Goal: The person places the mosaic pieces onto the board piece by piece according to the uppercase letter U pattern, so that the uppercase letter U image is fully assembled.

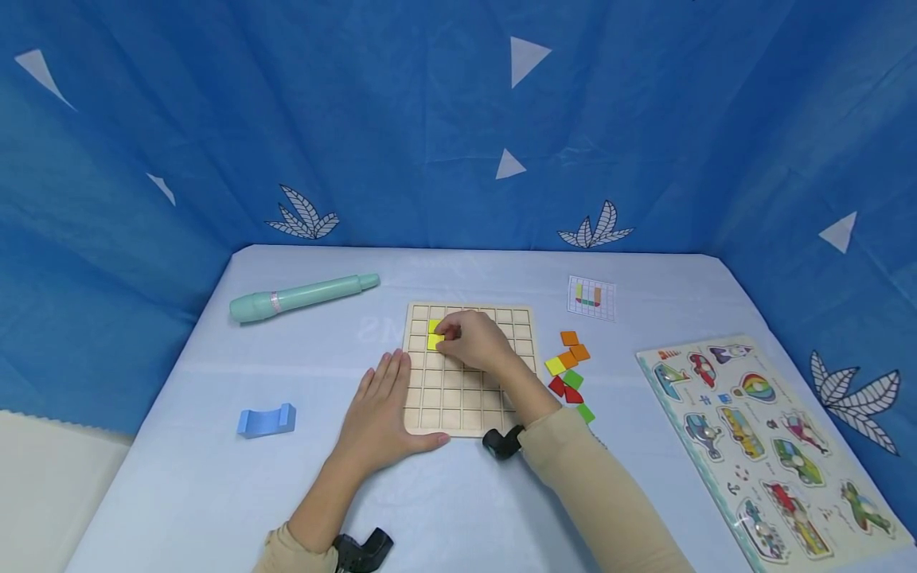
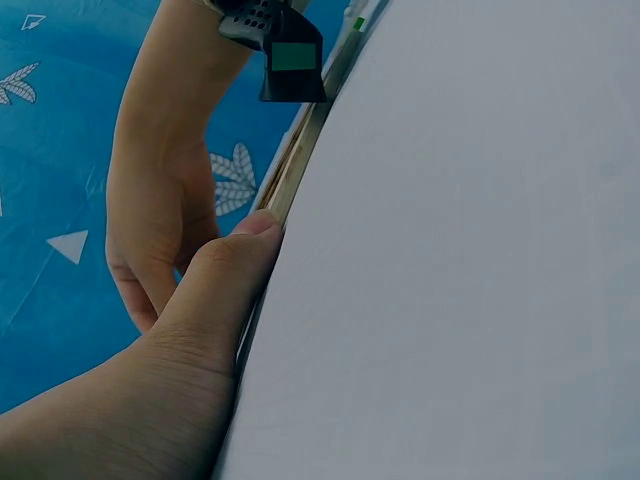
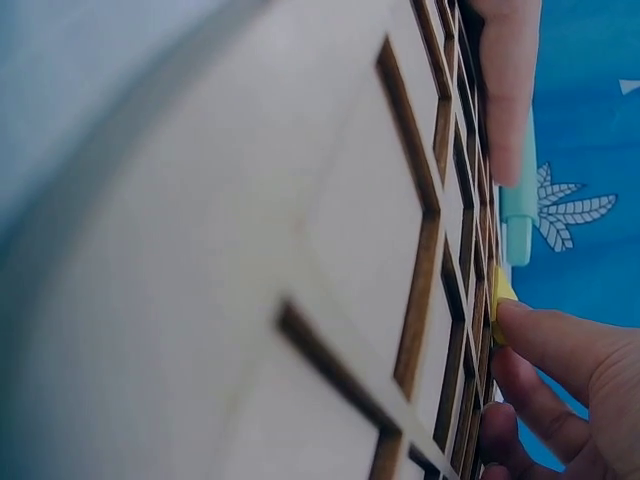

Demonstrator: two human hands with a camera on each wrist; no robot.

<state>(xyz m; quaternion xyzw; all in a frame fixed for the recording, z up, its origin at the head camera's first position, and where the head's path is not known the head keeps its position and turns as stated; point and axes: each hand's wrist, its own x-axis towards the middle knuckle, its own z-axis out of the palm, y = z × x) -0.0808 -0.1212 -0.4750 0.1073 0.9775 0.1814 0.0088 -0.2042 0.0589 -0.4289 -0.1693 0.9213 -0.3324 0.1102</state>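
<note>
A wooden grid board [image 1: 458, 398] lies on the white table. Two yellow square tiles [image 1: 434, 343] show in its upper left cells. My right hand [image 1: 476, 341] reaches over the board, thumb and fingers pinching the lower yellow tile [image 3: 502, 290] at the grid surface. Its other fingers are curled, partly hiding nearby cells. My left hand [image 1: 380, 414] lies flat along the board's left edge, fingers straight and thumb spread by the front edge. In the left wrist view, that thumb [image 2: 225, 275] touches the board's side.
Loose orange tiles [image 1: 569, 338], green tiles [image 1: 573, 380], red pieces [image 1: 556, 386] and a yellow tile [image 1: 555, 366] lie right of the board. A pattern card [image 1: 605, 301] sits behind them. A picture puzzle [image 1: 723, 477], a green tube [image 1: 315, 295] and a blue block [image 1: 267, 422] stand around.
</note>
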